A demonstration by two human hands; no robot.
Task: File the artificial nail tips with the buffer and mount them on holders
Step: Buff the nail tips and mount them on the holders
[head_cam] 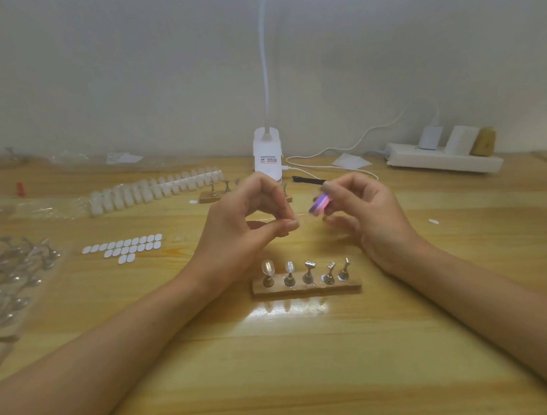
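Nearby, five holders (308, 272) line one base (348, 288), two tipped; left fingers (285, 228) pinch a clear tip (301, 221), right fingers (338, 185) grip one buffer (320, 203).

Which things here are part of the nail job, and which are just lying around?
In use: pink-and-purple buffer block in right hand; what looks like a clear nail tip pinched in left hand; wooden bar of five metal holders; strip of white nail tips; white oval pads.
Lying about: white clip lamp; white power strip; black pen.
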